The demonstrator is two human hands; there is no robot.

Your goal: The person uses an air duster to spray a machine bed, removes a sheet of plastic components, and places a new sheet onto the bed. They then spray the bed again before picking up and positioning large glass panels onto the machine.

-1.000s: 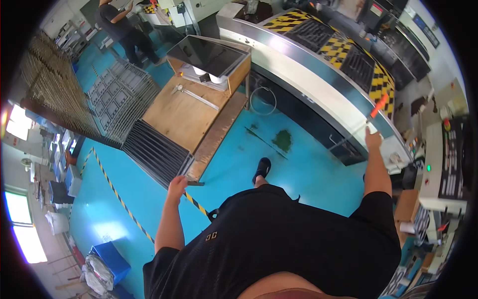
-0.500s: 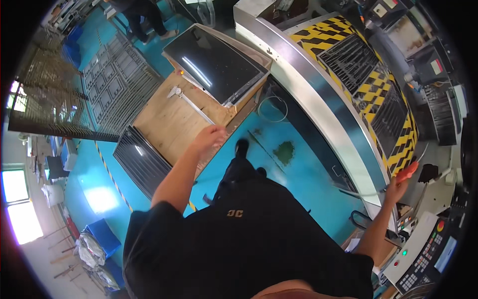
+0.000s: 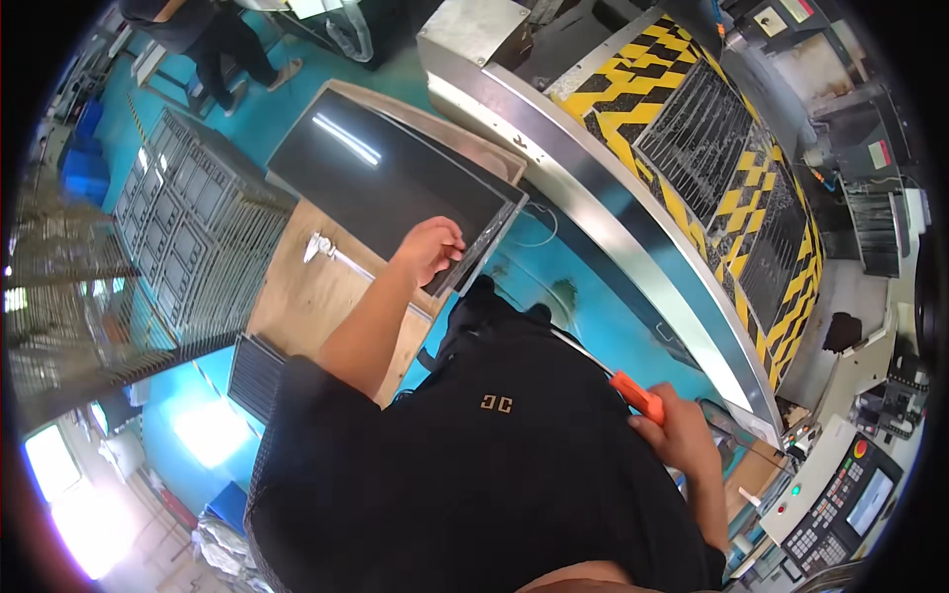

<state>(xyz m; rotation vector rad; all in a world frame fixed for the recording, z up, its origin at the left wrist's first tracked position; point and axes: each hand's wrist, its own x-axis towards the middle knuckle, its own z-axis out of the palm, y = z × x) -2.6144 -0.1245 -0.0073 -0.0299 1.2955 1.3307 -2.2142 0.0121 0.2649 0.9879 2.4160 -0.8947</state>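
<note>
Far left: a stack of grey wire mesh racks stands on the bright blue painted floor, with another dark ribbed grate lying near the left, just beside the pale wooden pallet table. A thin silver metal caliper-like tool lies on the wood, left of the arm. Far upper left, another person's legs in dark trousers stand on the floor.

Centre: a large flat black glossy rectangular panel lies on the pallet table, taking up its far half, near corner pointing toward the person. The left hand is closed over that near edge, fingers curled on the panel's rim, gripping it. Forearm runs down to the black t-shirt filling the lower middle.

Right of centre: a long curved grey steel machine edge sweeps from far centre to near right, with a yellow and black chevron-striped platform behind it holding dark metal grids.

Right: the right hand is closed in a fist around an orange-handled slim tool, whose thin metal shaft points up-left across the shirt; the tip is too thin to tell what kind. Near far right, a grey machine control panel with keypad and small screen sits just beside the hand's side of the machine.
</note>
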